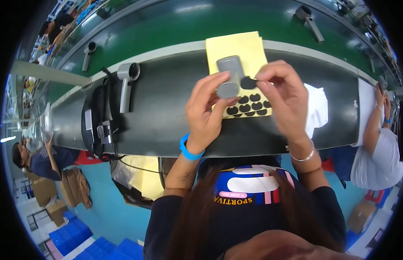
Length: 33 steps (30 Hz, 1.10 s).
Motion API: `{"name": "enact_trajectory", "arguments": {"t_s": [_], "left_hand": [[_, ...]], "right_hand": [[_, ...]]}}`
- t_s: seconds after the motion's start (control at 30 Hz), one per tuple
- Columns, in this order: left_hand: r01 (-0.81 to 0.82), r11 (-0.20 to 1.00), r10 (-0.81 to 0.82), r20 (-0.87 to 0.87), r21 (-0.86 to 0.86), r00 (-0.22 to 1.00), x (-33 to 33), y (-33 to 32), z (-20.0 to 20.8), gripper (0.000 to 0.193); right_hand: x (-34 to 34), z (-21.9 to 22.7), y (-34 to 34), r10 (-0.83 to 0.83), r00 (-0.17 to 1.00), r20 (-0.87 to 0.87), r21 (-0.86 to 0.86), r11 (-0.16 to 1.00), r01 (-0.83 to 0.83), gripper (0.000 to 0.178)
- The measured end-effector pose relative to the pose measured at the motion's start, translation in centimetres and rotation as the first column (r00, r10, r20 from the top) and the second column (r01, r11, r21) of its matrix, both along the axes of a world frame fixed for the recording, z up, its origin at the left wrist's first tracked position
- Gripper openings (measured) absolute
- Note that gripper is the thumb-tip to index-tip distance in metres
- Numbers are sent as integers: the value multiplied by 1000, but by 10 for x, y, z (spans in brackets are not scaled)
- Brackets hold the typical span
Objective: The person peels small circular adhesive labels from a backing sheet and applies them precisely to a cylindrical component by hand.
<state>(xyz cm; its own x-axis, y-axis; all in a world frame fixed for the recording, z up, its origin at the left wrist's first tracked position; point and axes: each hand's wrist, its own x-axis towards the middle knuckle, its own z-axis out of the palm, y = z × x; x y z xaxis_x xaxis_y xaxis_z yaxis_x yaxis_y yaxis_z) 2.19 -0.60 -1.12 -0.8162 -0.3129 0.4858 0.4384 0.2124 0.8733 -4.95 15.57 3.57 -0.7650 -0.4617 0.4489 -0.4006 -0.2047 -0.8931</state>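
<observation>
Over the table's middle, my left hand (206,106) is closed around a grey plastic piece (228,90), whose round flat end faces up toward me. A wider grey rounded section (230,65) shows just beyond my fingers; whether it is the same piece I cannot tell. Between thumb and forefinger, my right hand (284,93) pinches a small round black sticker (248,82), held close beside the grey piece. Beneath both hands lies a yellow backing sheet (232,43), its lower part carrying several more black stickers (256,105).
A grey hair-dryer-shaped device (125,89) and a black strap-like bundle (96,117) lie on the dark table (167,86) at left. White paper (317,106) is at right. More devices (312,27) rest on the green conveyor (175,26) beyond. Co-workers sit on both sides.
</observation>
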Motion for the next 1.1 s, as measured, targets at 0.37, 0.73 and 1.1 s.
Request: {"name": "enact_trajectory", "arguments": {"t_s": [0.37,0.73,1.1], "left_hand": [[130,992,-130,-12,-1,991,-3,18,10,48],[299,954,-300,24,30,954,-4,27,15,44],[252,962,-248,49,-110,968,-6,26,18,34]], "right_hand": [[20,11,19,-18,990,143,64,998,9,33],[18,18,34,-70,990,126,126,991,54,29],[16,21,37,-74,991,109,179,982,53,30]]}}
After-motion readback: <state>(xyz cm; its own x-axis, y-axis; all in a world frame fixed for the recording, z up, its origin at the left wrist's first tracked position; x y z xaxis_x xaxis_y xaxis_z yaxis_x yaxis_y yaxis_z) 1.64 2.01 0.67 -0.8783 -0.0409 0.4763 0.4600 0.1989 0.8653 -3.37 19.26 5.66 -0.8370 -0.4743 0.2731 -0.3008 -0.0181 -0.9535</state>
